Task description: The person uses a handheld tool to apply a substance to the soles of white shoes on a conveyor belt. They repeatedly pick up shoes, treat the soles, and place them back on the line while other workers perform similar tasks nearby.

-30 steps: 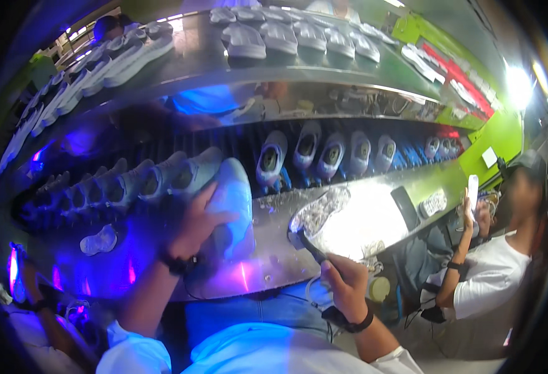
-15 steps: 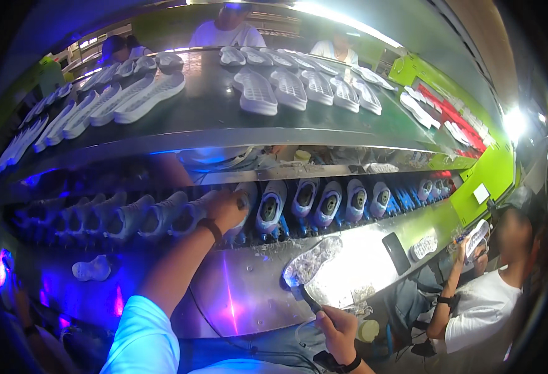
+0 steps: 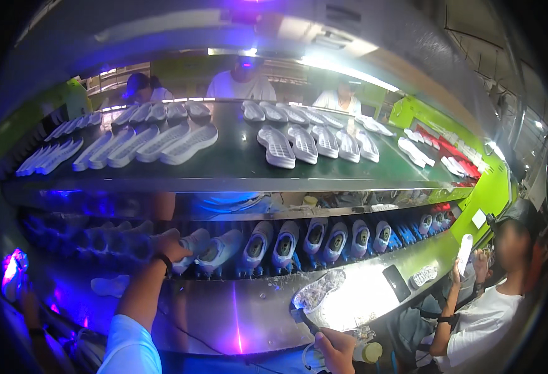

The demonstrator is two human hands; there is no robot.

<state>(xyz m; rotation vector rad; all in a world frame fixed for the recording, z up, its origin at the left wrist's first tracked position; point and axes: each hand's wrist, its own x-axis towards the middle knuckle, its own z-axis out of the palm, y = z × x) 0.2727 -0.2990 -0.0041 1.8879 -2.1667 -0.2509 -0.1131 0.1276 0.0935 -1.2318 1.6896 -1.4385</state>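
My left hand (image 3: 172,249) reaches to the lower row. Its fingers are curled at the end of a white shoe (image 3: 196,244) and partly hidden. More white shoes stand along the row, including one (image 3: 259,244) to the right. Held in my right hand (image 3: 336,350) is a brush (image 3: 307,321) with a dark handle. The brush tip meets the near end of a white shoe sole (image 3: 319,290) with a mottled face, lying on the metal ledge (image 3: 224,311).
Above the row, a green belt (image 3: 236,156) carries several white soles (image 3: 276,147). A dark phone-like slab (image 3: 397,283) and another sole (image 3: 425,274) lie at right. A co-worker (image 3: 489,311) there holds a sole. A lidded jar (image 3: 371,353) stands near my right hand.
My left hand has moved left along the row, from one shoe to another. My right hand still holds the brush at the sole. The whole view has tilted upward.
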